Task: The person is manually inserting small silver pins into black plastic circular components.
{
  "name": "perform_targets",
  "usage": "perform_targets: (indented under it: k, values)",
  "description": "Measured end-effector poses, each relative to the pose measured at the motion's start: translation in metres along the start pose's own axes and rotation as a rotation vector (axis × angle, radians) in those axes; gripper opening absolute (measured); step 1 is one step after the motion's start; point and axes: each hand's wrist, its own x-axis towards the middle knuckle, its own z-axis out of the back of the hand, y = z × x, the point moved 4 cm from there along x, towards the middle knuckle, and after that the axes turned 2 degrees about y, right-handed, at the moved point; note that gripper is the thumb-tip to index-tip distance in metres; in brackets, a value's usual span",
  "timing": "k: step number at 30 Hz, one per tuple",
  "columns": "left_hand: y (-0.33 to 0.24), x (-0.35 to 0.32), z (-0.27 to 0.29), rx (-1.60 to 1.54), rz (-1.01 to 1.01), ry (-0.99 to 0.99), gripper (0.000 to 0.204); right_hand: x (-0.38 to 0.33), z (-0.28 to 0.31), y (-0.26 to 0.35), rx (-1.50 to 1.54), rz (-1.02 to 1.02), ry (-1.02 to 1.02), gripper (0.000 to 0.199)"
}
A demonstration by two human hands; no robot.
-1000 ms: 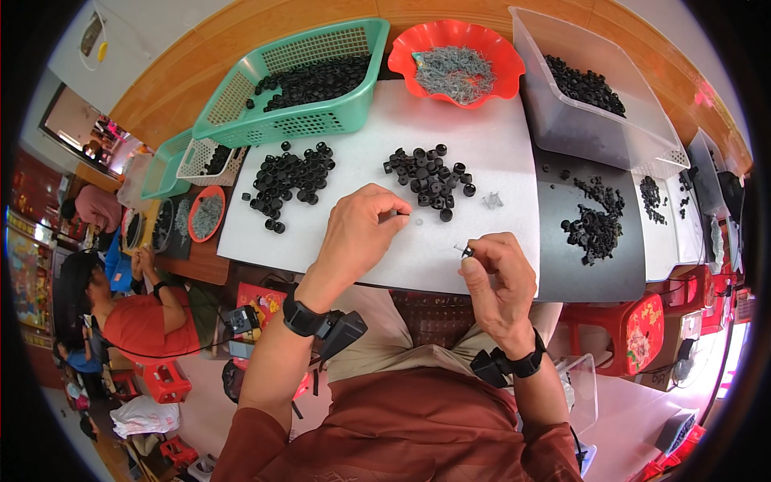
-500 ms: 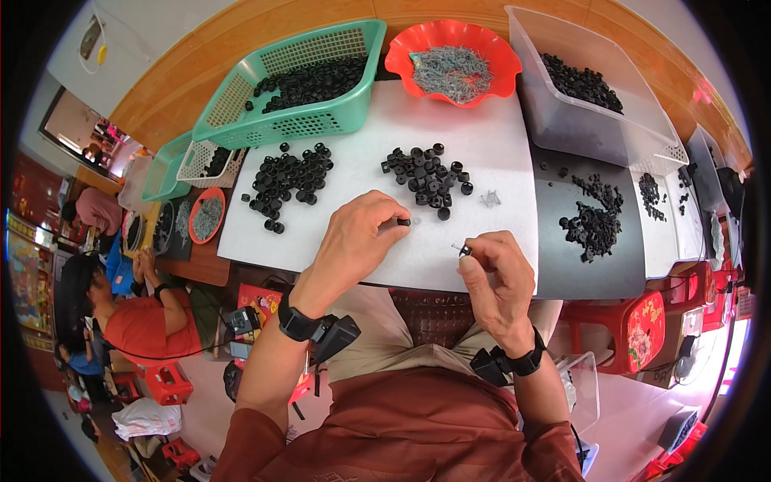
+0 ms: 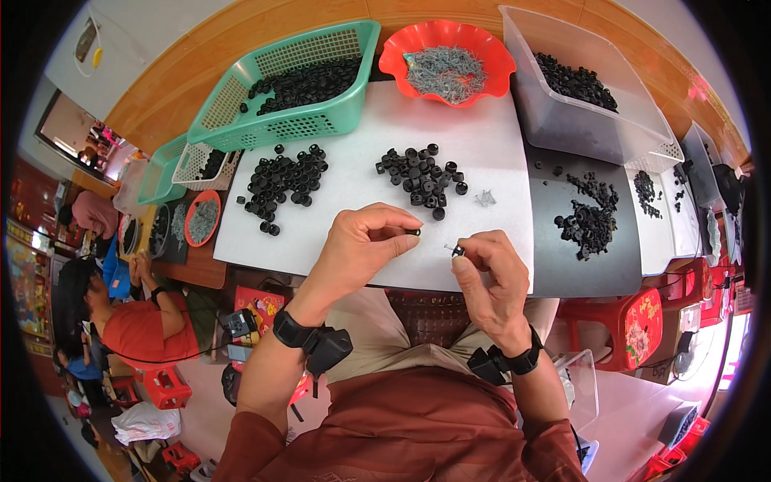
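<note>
Over the near edge of the white work surface [image 3: 353, 161], my left hand [image 3: 353, 249] pinches a small black round cap [image 3: 414, 232] between thumb and fingertips. A short way to its right, my right hand [image 3: 494, 277] is closed on a small black part [image 3: 458, 251] with thin metal pins [image 3: 448, 247] sticking out to the left. The two held pieces are apart. Beyond my hands lies a pile of black round caps [image 3: 426, 181], and farther left a second pile of black caps [image 3: 281, 181]. A few loose metal pins [image 3: 485, 198] lie right of the nearer pile.
Along the back stand a green basket [image 3: 321, 120] of black parts, a red scalloped bowl [image 3: 391, 68] of metal pins and a clear bin [image 3: 578, 128]. Small black pieces [image 3: 590, 229] cover part of a dark mat [image 3: 554, 269] at right. Another person [image 3: 152, 325] sits at left.
My left hand has moved right with the black cap, closer to my right hand. The right hand keeps its hold, nearly in place. The whole view has shifted slightly.
</note>
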Motion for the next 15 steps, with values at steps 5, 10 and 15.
perform_targets:
  k: [5,10,15]
  values:
    - [0.006,-0.005,-0.005,-0.181,0.136,0.036,0.017,0.001,0.000,0.001,0.006,0.013,0.001,0.018]
    - [0.008,-0.010,-0.010,-0.493,0.223,0.008,0.020,0.002,-0.001,0.001,-0.004,0.015,0.003,0.018]
    - [0.010,-0.013,-0.012,-0.708,0.251,0.003,0.017,0.005,-0.002,0.004,0.004,0.034,-0.009,0.018]
